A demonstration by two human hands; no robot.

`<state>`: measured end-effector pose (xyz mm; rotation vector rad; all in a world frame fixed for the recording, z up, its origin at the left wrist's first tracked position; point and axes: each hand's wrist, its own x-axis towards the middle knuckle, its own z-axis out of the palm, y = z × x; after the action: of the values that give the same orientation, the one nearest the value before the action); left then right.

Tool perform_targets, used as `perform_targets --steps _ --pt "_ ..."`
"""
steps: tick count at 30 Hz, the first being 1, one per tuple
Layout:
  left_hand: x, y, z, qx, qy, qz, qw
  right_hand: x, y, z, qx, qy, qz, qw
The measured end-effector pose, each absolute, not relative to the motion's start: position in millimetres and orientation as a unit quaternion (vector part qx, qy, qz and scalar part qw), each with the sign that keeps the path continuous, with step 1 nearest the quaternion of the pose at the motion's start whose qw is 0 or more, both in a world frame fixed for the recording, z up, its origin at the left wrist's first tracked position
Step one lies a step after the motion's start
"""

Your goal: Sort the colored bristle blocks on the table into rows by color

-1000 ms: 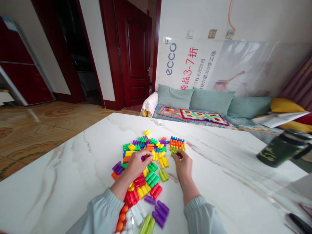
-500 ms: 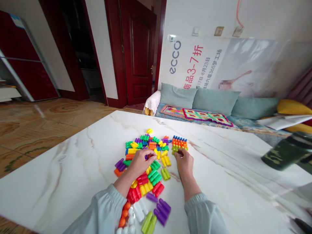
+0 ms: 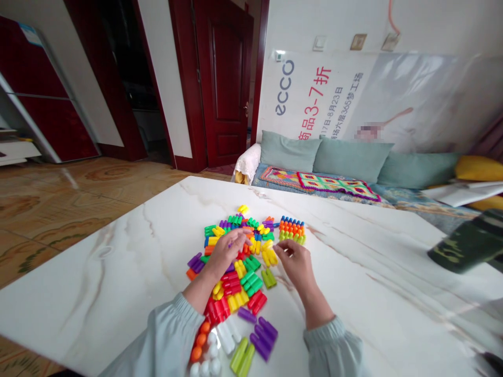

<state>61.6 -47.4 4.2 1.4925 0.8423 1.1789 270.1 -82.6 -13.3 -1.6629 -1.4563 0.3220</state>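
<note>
My left hand (image 3: 225, 255) hovers over a pile of colourful bullet-shaped plastic blocks (image 3: 230, 301), fingers stretched out and apart, hiding part of it. I see no block in its fingers. My right hand (image 3: 297, 262) is at the right side of the pile, its fingers bent and slightly apart. Its fingertips are beside a pair of yellow blocks (image 3: 270, 256), and contact is hard to make out. Just beyond it stands a neat group of joined blocks (image 3: 292, 229) in rows of blue, orange and light green. Light green blocks (image 3: 269, 278) lie nearer me.
White blocks (image 3: 226, 336), orange blocks (image 3: 201, 340) and purple blocks (image 3: 264, 337) lie close to me on the marble-patterned table (image 3: 129, 272). A camouflage bottle (image 3: 463, 243) stands at the right. Behind the table is a sofa with cushions (image 3: 348, 161).
My right hand has moved left and toward me, from the joined group to the yellow blocks. My left hand's fingers have spread and lifted slightly. The view has shifted a little.
</note>
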Motion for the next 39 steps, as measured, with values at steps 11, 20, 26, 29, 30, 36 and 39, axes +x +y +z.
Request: perform_targets --steps 11,20,26,29,30,36,39 --pt "57 -39 -4 0.513 0.278 0.542 0.605 248 -106 9 -0.714 -0.682 0.12 0.105" --pt "56 -37 -6 0.528 0.292 0.531 0.596 291 -93 7 -0.694 -0.574 0.119 0.417" --pt "56 -36 -9 0.535 0.29 0.528 0.592 321 -86 -5 -0.708 -0.434 -0.016 0.557" --pt "55 -36 -10 0.536 0.295 0.53 0.588 321 -80 -21 -0.71 -0.445 0.023 0.545" --pt "55 -35 -10 0.536 0.295 0.53 0.587 320 -78 -26 -0.715 -0.449 0.03 0.535" --pt "56 -36 -9 0.535 0.297 0.53 0.587 314 -70 -36 -0.739 -0.473 0.015 0.48" --pt "56 -37 -8 0.534 0.297 0.527 0.591 313 -67 -38 -0.737 -0.482 0.009 0.474"
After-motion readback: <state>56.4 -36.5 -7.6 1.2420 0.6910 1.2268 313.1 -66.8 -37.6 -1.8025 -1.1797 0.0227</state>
